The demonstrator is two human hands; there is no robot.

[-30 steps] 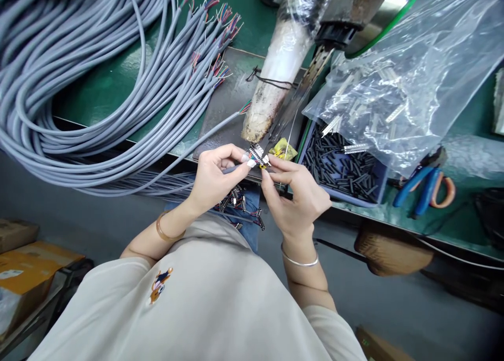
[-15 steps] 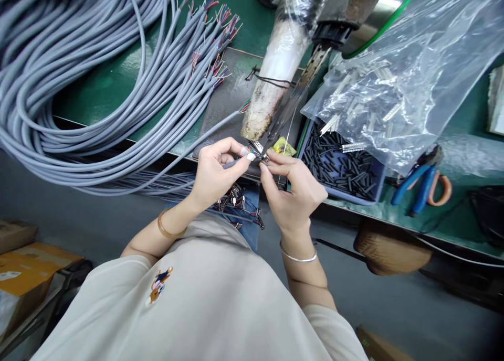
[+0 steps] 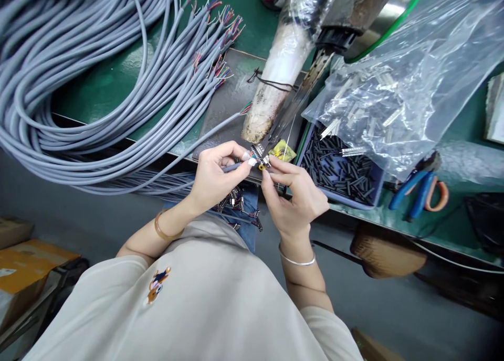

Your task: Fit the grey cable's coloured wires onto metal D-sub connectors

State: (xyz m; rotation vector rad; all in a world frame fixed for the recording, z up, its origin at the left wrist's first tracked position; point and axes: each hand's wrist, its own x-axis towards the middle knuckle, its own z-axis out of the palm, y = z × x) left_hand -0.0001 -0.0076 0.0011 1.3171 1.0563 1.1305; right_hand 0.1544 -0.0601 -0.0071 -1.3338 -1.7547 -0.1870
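Observation:
My left hand (image 3: 217,173) is closed in a pinch around the end of a grey cable (image 3: 231,167), whose thin coloured wires reach a small metal multi-pin connector (image 3: 259,151). Thumb and fingers of my right hand (image 3: 294,190) are pinched at the connector's right end, with a small yellow ring-like bit (image 3: 261,167) by the fingertips. Just above both hands come down a stained white tube (image 3: 271,91) and the dark metal shaft of what looks like a soldering iron (image 3: 301,91). A yellow crumpled piece (image 3: 284,150) lies behind the right fingers.
Many grey cables (image 3: 98,167) with stripped ends cover the left of the green table (image 3: 252,28). On the right are a bin of short black tubes (image 3: 334,167), a plastic bag of connectors (image 3: 413,88) and blue-handled cutters (image 3: 421,193). Finished-looking connectors (image 3: 236,201) hang over my lap.
The connector has turned slightly between my hands, showing more of its metal face. My right fingertips have shifted a little, and the yellow bit now shows. The view has moved slightly.

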